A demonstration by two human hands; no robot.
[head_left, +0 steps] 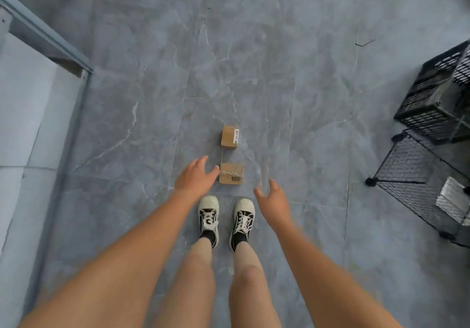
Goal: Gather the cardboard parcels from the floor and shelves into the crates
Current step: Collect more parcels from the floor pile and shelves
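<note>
Two small cardboard parcels lie on the grey marble floor straight ahead of my shoes. The near parcel (pixel 231 174) has a barcode label on top; the far parcel (pixel 229 137) stands a little beyond it with a white label on its side. My left hand (pixel 195 176) hovers just left of the near parcel, fingers spread and holding nothing. My right hand (pixel 273 196) hangs to the parcel's lower right, fingers loosely spread, also holding nothing. A black plastic crate (pixel 437 98) sits at the right edge.
Below the crate stands a black wire-mesh cube shelf (pixel 417 170) with a pale wrapped packet (pixel 455 201) inside. A grey metal shelf frame (pixel 50 40) with white boards runs along the left. My two feet (pixel 226 215) stand just behind the near parcel.
</note>
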